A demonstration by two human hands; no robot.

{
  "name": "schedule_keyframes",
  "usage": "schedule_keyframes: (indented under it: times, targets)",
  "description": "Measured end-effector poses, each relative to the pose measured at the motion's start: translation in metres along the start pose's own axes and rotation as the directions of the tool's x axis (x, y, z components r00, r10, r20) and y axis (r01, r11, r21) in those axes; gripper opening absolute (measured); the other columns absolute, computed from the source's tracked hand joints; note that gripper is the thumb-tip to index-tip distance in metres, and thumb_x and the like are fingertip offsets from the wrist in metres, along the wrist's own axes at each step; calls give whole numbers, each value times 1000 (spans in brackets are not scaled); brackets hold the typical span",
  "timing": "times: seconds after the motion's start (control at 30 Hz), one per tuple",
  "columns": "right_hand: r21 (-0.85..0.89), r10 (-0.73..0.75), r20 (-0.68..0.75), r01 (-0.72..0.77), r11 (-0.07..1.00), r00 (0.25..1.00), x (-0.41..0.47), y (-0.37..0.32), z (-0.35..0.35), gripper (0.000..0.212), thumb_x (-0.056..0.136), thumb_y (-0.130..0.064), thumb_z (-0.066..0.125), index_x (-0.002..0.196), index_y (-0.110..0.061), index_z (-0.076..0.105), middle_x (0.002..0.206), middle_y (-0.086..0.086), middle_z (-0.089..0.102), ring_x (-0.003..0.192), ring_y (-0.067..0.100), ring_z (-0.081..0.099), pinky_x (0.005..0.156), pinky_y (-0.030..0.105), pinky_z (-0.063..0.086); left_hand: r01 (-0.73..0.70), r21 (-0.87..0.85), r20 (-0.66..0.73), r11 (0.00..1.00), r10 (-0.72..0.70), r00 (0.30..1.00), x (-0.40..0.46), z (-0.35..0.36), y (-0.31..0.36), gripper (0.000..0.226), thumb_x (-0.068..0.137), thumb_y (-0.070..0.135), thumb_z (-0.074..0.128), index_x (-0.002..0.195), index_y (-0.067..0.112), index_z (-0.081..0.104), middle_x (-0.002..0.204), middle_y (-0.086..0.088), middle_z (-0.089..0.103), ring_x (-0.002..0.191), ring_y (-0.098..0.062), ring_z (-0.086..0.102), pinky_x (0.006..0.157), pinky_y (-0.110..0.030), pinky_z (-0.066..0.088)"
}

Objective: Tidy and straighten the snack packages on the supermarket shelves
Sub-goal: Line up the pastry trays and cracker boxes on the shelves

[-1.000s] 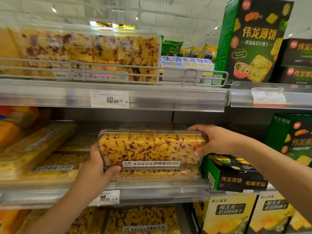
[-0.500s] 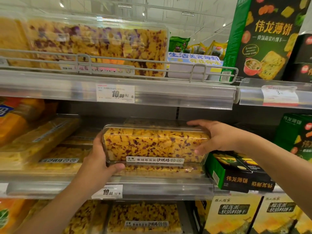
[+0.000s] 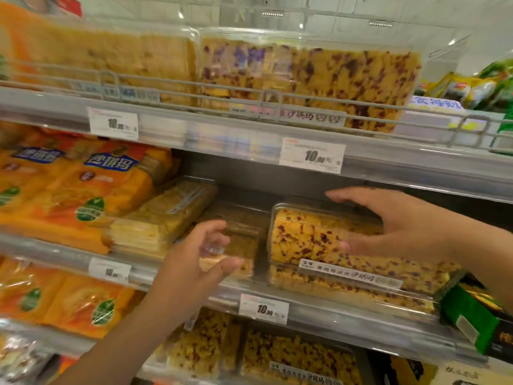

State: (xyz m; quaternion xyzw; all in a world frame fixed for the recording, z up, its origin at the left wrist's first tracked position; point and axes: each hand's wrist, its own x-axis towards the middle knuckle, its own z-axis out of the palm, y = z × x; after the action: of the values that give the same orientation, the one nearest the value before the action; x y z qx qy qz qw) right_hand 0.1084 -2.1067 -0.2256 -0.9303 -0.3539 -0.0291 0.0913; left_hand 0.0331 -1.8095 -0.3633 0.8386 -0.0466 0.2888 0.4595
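Note:
A clear box of yellow cake with red bits (image 3: pixel 311 237) lies on top of a second such box (image 3: pixel 361 287) on the middle shelf (image 3: pixel 333 315). My right hand (image 3: pixel 402 226) is spread over its top with straight fingers, thumb against the front face. To its left sits a smaller clear box of plain cake (image 3: pixel 238 245). My left hand (image 3: pixel 194 265) grips that box's near end, fingers above and thumb below. The view is blurred.
Another plain cake box (image 3: pixel 166 215) and orange snack bags (image 3: pixel 83 190) fill the shelf to the left. Larger clear boxes (image 3: pixel 305 76) stand behind a wire rail on the shelf above. A green carton (image 3: pixel 472 312) lies at the right, with more boxes below.
My left hand let go of the red-flecked box and moved left to the plain box. My right hand slid from the box's right end onto its top. My view swung left.

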Motion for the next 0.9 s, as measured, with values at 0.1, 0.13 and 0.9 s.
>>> schedule_keyframes:
  times: [0.1, 0.13, 0.9]
  targets:
    - [-61, -137, -65, 133, 989, 988, 35, -51, 16, 74, 71, -80, 52, 136, -63, 22, 118, -51, 31, 111, -24, 36, 90, 11, 37, -42, 0, 33, 999, 42, 999, -5, -36, -25, 28, 76, 69, 56, 101, 58, 56, 96, 30, 64, 90, 4, 60, 66, -7, 45]
    - [-74, -181, -84, 175, 982, 980, 47, -69, 22, 68, 76, -78, 50, 136, -63, 23, 118, -54, 30, 112, -29, 32, 87, 7, 35, -52, 6, 65, 999, 51, 997, -7, -45, -35, 23, 81, 69, 54, 100, 57, 57, 94, 29, 64, 87, 3, 61, 64, -7, 45]
    - [-98, -157, -34, 153, 983, 987, 155, -235, 137, 71, 88, -43, 54, 152, -33, 25, 158, -10, 25, 146, 9, 17, 117, 29, 22, 658, -628, 422, 414, -529, 736, 22, -128, -85, 65, 63, 67, 67, 110, 22, 67, 93, -9, 76, 78, -24, 72, 63, -36, 52]
